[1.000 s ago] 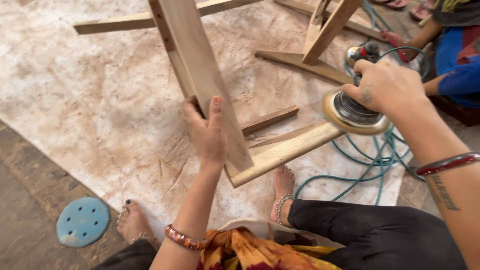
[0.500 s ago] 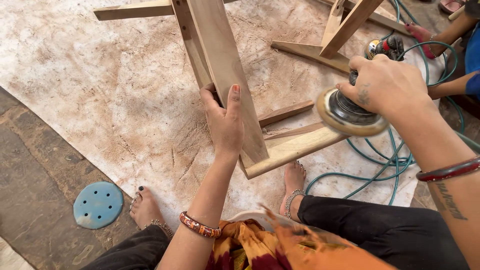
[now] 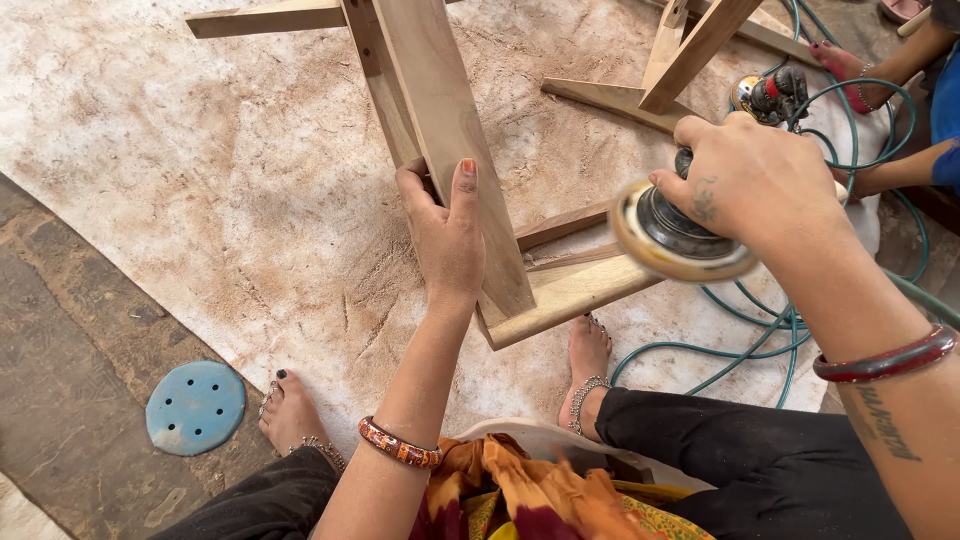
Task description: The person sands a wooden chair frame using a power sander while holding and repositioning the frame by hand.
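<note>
Wooden frame (image 3: 470,200) stands on the dusty sheet (image 3: 200,180), near its front edge. Your left hand (image 3: 445,235) grips its upright board; your right hand (image 3: 750,185) clasps the round sander (image 3: 670,235) against the lower rail. Sawdust lies about; sanding looks underway, unfinished.

- We are gripping a slanting plank (image 3: 450,150) of a pale, bare-wood frame; it is running from the top edge of the view down to a joint just above our right foot (image 3: 588,365).
- A lower rail (image 3: 570,292) of the same frame is lying nearly flat, crossing under the plank's bottom end and sticking out up and to the right of that foot, its cut end facing us.
- We are pressing a round orbital sander (image 3: 675,232) onto the rail's far end, up and right of the foot; its black body is sitting on a tan disc, tilted slightly and blurred.
</note>
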